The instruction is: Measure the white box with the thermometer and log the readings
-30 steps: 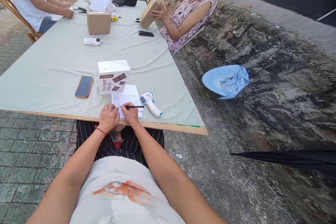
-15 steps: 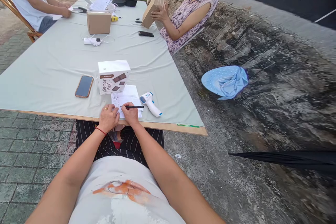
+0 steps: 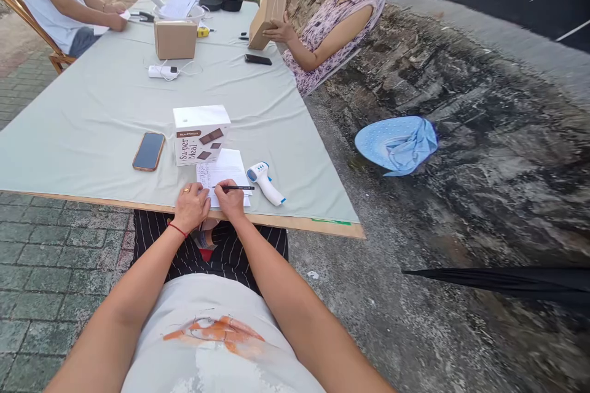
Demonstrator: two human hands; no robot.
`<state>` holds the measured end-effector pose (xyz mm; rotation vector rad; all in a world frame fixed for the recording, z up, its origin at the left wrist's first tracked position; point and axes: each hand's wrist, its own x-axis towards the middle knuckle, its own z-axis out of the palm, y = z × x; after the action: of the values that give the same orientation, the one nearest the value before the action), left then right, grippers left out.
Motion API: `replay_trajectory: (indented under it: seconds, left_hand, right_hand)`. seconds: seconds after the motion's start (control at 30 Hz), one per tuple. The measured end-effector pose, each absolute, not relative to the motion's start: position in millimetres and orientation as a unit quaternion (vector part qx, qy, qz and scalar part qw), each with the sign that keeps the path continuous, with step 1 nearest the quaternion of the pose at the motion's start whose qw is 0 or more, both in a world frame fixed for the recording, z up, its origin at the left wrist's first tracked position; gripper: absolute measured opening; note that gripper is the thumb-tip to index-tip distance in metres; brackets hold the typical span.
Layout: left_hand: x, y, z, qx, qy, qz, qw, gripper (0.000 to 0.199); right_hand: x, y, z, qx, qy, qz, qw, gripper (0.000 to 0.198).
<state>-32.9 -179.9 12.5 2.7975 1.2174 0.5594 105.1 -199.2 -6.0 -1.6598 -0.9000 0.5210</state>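
Note:
My right hand is closed around a slim black pen, its tip over a sheet of paper with printed or written lines. At the lower left edge of that sheet rests my left hand, its fingers curled together against the paper; their undersides are hidden. A white "Super Meal" box stands upright just behind the sheet, covering part of it. To the right lies a white and blue infrared thermometer. A phone lies face up left of the box.
The cloth-covered table has a wooden front edge. Farther back are a cardboard box, a white corded device and a dark phone. Several people sit around; one holds a cardboard box. A blue hat is at right.
The person at the right has turned the cardboard box slightly and shifted a hand lower on it. My hands, the pen and the paper look almost the same.

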Motion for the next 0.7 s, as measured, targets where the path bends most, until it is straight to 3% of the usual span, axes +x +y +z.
replay_trajectory:
  seconds: [0.33, 0.47, 0.57, 0.7]
  left_hand:
    - [-33, -179, 9, 0.901, 0.387, 0.194, 0.026, 0.022]
    - [-33, -176, 2, 0.881, 0.388, 0.253, 0.095, 0.013]
    - [-36, -156, -2, 0.782, 0.447, 0.373, 0.223, 0.017]
    - [-44, -104, 3, 0.594, 0.554, 0.465, 0.353, 0.053]
  right_hand:
    - [109, -196, -22, -0.679, -0.404, 0.199, 0.580, 0.014]
    - [125, -195, -27, -0.662, -0.459, 0.123, 0.580, 0.025]
    - [151, -190, -25, -0.675, -0.559, 0.033, 0.480, 0.030]
    - [181, -173, -17, -0.708, -0.641, -0.027, 0.296, 0.046]
